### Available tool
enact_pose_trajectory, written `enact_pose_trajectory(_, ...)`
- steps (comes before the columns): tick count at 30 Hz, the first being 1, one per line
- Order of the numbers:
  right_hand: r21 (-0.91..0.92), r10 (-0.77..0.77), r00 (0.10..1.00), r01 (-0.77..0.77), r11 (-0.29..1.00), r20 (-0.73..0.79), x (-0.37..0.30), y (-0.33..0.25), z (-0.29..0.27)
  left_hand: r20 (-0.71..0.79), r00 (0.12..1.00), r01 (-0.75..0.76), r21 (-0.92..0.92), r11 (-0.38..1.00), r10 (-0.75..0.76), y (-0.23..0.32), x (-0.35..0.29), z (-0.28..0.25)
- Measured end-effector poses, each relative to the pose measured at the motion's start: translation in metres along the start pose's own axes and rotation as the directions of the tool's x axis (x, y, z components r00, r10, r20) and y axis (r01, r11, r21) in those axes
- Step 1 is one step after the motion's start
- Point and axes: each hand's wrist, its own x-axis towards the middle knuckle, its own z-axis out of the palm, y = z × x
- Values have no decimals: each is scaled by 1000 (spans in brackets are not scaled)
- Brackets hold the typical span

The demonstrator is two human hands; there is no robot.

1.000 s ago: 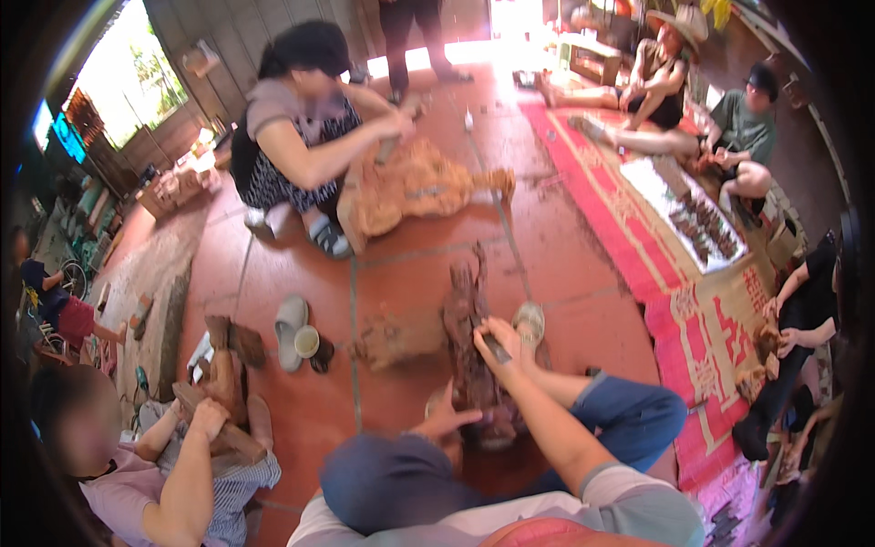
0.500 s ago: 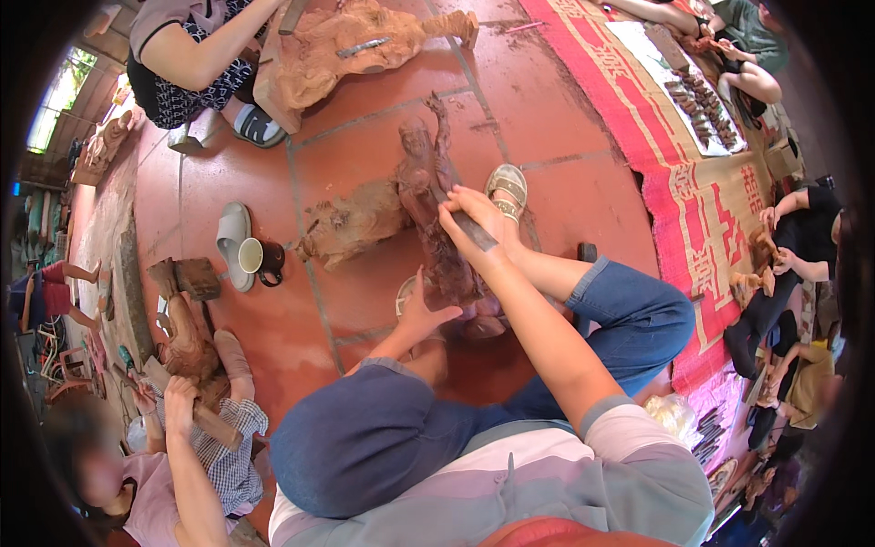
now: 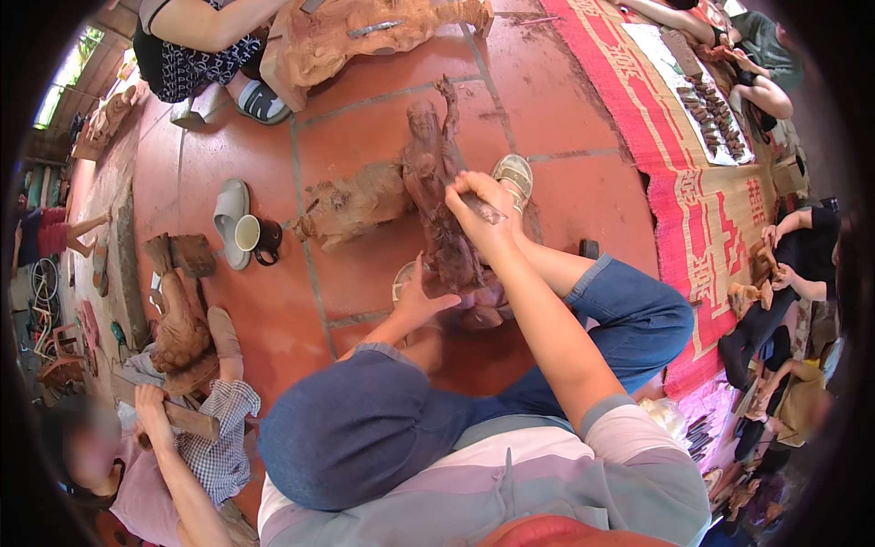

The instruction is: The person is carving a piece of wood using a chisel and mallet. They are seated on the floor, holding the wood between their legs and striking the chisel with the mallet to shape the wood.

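Observation:
A dark reddish-brown carved wooden statue (image 3: 424,173) of a robed figure with one raised arm leans away from me between my feet. My right hand (image 3: 481,205) is closed on a thin, flat, grey-brown strip (image 3: 492,214) at the statue's right side. The strip's far end is hidden by my fingers, so its exact kind is unclear. At the lower left of the statue is my left hand (image 3: 422,299), thumb and forefinger spread wide against its base. A rough, paler block of wood (image 3: 355,205) lies on the tiles left of the statue, close behind it.
On the left stand a grey slipper (image 3: 231,219) and a dark mug (image 3: 264,242). A co-worker at lower left grips a wooden mallet (image 3: 187,419) beside a carving (image 3: 180,337). Another sits by a large carving (image 3: 337,41). Along the right runs a red patterned mat (image 3: 674,201).
My right hand has shifted slightly along the statue, and the strip shows at a different angle. My left hand keeps its pose. The co-worker's mallet at lower left has moved left.

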Motion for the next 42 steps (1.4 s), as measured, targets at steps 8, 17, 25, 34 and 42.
enact_pose_trajectory(8,-35,95,995,-94,995,35,1,-7,-2,7,1000,-5,-39,999,5,-6,0,6)
enact_pose_trajectory(17,1,89,996,-89,996,16,-10,-7,4,28,999,-14,-150,989,19,-7,-3,4)
enact_pose_trajectory(25,20,-68,980,73,997,-187,4,-2,3,69,989,-106,-251,962,127,-24,19,14)
enact_pose_trajectory(34,-48,1,997,-4,999,-71,5,-2,-2,120,991,-20,-296,955,58,-11,15,10)
enact_pose_trajectory(42,-8,4,998,-4,1000,-70,-3,6,-2,72,996,-49,-122,991,58,-22,21,9)
